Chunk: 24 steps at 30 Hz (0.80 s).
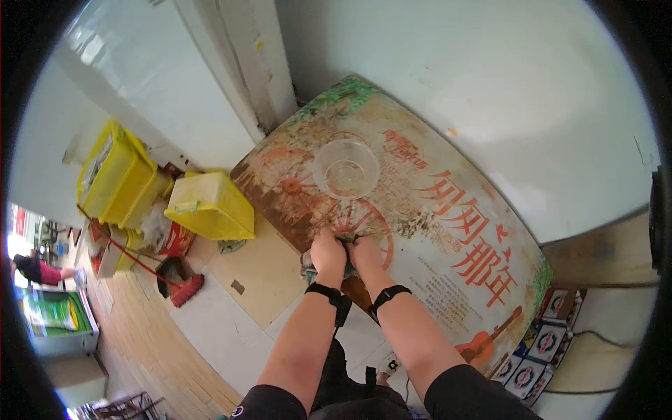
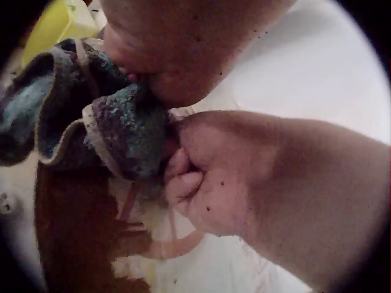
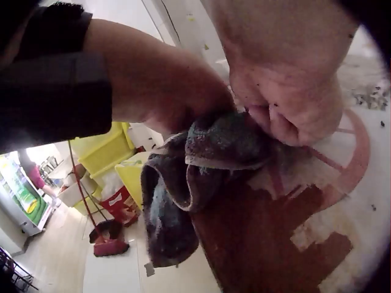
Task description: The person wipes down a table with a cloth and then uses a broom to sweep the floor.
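Note:
A dark blue-green cloth (image 2: 131, 131) with pale edging is bunched between both hands, over the near edge of a printed, stained tabletop (image 1: 448, 280). My left hand (image 1: 327, 253) grips one part of it, and my right hand (image 1: 367, 255) grips it close beside, fingers curled in the left wrist view. Loose folds of the cloth (image 3: 174, 201) hang past the table edge in the right wrist view. Beyond the hands, a clear round plastic bowl (image 1: 346, 169) stands on the tabletop. Brown smears and dark crumbs lie on the printed surface.
Yellow bins (image 1: 217, 206) stand on the floor at the left, with a red broom (image 1: 187, 289) and a dustpan near them. White walls border the table's far sides. Boxes (image 1: 546, 343) sit below its right end. A person (image 1: 42, 271) is far off at the left.

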Each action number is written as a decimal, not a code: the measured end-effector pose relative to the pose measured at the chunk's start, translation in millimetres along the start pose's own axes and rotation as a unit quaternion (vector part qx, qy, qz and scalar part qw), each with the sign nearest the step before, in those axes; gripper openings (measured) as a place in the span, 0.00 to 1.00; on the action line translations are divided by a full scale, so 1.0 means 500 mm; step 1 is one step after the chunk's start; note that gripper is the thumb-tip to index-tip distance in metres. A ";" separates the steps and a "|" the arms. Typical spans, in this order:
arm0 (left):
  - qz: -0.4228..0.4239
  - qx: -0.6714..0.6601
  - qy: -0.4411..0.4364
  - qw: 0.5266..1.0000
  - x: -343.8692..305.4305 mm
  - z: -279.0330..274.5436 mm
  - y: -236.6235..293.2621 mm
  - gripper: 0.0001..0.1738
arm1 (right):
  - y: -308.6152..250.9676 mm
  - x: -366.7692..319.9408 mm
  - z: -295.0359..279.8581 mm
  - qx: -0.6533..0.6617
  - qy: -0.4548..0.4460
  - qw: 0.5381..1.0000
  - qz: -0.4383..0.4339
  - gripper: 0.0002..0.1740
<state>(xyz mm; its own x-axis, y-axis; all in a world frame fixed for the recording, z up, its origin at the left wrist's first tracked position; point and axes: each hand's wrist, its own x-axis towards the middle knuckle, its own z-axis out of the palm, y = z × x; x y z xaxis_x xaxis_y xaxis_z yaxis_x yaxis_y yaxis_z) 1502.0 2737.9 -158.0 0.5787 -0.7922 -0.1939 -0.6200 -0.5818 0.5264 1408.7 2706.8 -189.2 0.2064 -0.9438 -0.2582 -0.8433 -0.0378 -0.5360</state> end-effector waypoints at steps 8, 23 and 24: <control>0.194 -0.079 -0.129 0.969 -0.111 -0.023 0.003 0.10 | 0.057 -0.165 -0.166 0.040 0.062 0.994 0.081 0.20; 0.416 0.195 -0.211 0.863 -0.126 -0.028 0.029 0.13 | 0.191 -0.309 -0.194 -0.059 0.084 0.991 0.089 0.19; 0.441 0.214 -0.192 0.851 -0.123 -0.045 0.018 0.14 | 0.189 -0.311 -0.192 -0.045 0.083 0.992 0.086 0.19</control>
<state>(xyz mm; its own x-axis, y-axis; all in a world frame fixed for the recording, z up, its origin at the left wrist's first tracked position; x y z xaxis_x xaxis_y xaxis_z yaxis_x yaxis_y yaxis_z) 1472.7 2785.7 -123.0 -0.3750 -0.9095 -0.1792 -0.9069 0.3199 0.2740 1249.1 2818.6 -122.6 -0.0226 -0.9798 -0.1989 -0.9010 0.1061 -0.4206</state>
